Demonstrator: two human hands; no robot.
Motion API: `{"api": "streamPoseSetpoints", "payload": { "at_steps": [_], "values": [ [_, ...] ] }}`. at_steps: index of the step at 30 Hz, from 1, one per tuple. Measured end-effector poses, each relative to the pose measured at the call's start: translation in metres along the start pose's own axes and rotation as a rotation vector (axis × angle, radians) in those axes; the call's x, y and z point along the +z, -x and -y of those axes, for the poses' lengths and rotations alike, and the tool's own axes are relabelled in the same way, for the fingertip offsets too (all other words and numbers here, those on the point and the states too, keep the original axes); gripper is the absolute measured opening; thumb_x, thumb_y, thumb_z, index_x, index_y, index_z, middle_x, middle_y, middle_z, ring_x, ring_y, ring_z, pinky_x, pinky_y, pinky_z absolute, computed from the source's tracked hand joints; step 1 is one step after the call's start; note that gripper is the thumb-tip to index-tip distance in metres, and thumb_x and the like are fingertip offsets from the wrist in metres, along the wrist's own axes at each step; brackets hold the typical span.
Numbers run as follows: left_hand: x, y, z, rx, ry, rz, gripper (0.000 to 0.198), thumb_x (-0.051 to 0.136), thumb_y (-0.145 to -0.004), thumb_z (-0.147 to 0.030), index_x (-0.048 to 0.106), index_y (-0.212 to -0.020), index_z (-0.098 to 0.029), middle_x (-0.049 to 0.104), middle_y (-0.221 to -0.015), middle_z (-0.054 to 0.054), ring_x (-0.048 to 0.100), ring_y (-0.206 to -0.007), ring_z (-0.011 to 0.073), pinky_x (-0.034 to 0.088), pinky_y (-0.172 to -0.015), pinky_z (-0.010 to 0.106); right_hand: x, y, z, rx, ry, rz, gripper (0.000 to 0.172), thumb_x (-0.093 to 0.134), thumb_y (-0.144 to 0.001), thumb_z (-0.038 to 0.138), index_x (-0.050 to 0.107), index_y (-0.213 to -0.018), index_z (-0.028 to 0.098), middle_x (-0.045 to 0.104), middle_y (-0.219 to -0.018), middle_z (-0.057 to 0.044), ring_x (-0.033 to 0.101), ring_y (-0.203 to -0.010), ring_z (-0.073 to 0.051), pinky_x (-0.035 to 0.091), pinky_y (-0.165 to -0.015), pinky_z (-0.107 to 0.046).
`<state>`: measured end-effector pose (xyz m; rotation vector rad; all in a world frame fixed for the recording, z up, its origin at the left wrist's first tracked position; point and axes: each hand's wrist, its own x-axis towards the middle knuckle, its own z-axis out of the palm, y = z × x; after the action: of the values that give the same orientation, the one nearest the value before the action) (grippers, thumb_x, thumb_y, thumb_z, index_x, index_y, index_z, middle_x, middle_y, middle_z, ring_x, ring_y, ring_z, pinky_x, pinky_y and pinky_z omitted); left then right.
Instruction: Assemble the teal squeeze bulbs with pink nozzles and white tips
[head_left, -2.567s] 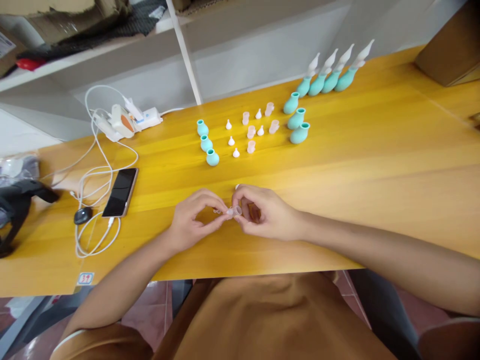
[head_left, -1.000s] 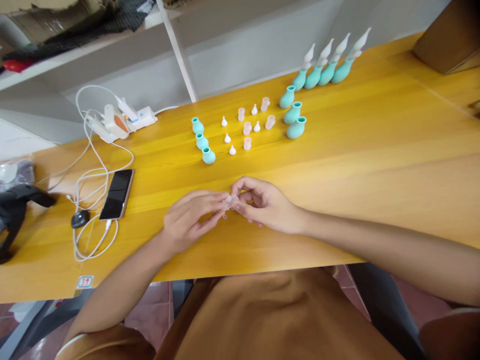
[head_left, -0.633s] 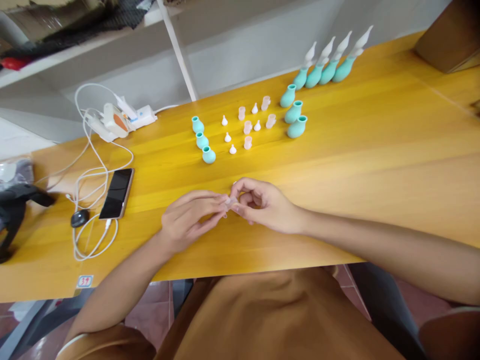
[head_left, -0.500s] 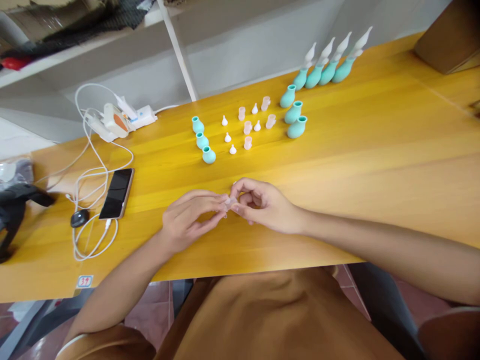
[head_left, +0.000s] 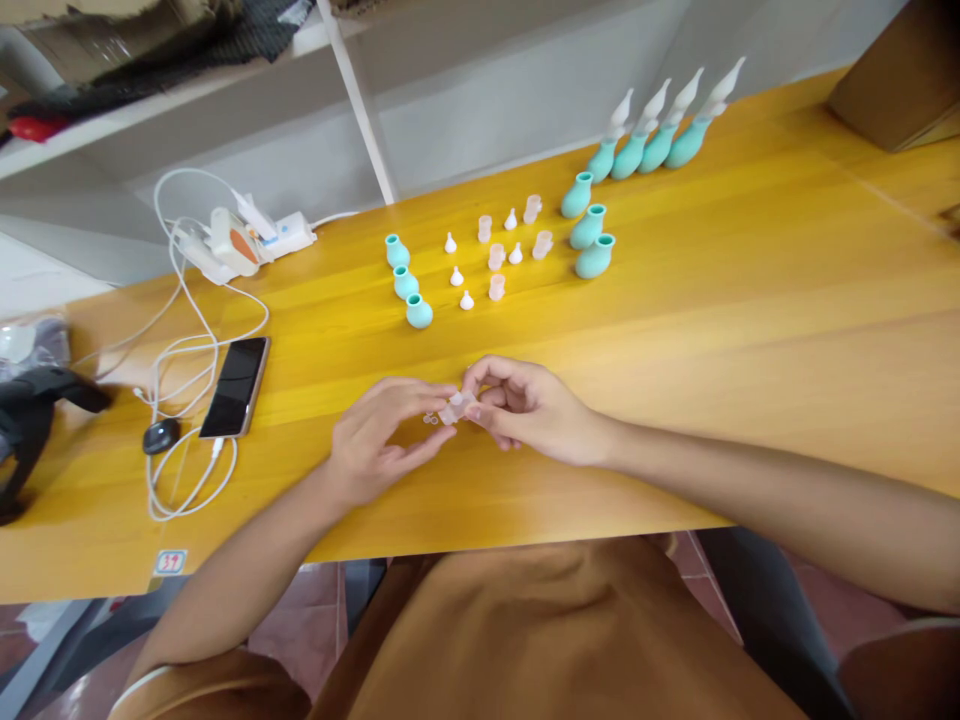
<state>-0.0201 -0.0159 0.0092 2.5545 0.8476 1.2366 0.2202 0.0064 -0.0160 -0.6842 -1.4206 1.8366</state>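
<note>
Right hand [head_left: 474,392] pinches a small translucent piece [head_left: 454,409] over the near worktop [head_left: 712,400], while the left hand [head_left: 381,432], thumb and fingers parted, frames its left end; whether they touch it is unclear. Small clear rings [head_left: 430,418] show just left of the piece. Fitting or adjusting it seems the step in hand, the next move likely needing a steady pinch

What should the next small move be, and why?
I'd probably have the left hand pinch one of the small clear rings: in this view it stands open around them, while the right hand pinches the clear piece.
</note>
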Motion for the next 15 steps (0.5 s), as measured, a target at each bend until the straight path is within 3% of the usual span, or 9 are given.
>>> {"api": "streamPoseSetpoints", "payload": {
  "at_steps": [15],
  "values": [
    [0.0015, 0.0024, -0.0005, -0.074, 0.028, -0.001, 0.04, 0.086, -0.092, -0.014, 0.069, -0.127, -0.022, 0.084, -0.121, 0.01, 0.081, -0.108, 0.0203, 0.066, -0.097, 0.037, 0.0001, -0.0002, -0.0002, -0.014, -0.006, 0.006, 0.041, 0.089, -0.091, 0.044, 0.059, -0.103, 0.019, 0.064, -0.076, 0.005, 0.056, -0.051, -0.006, 0.049, -0.047, -0.018]
  ]
}}
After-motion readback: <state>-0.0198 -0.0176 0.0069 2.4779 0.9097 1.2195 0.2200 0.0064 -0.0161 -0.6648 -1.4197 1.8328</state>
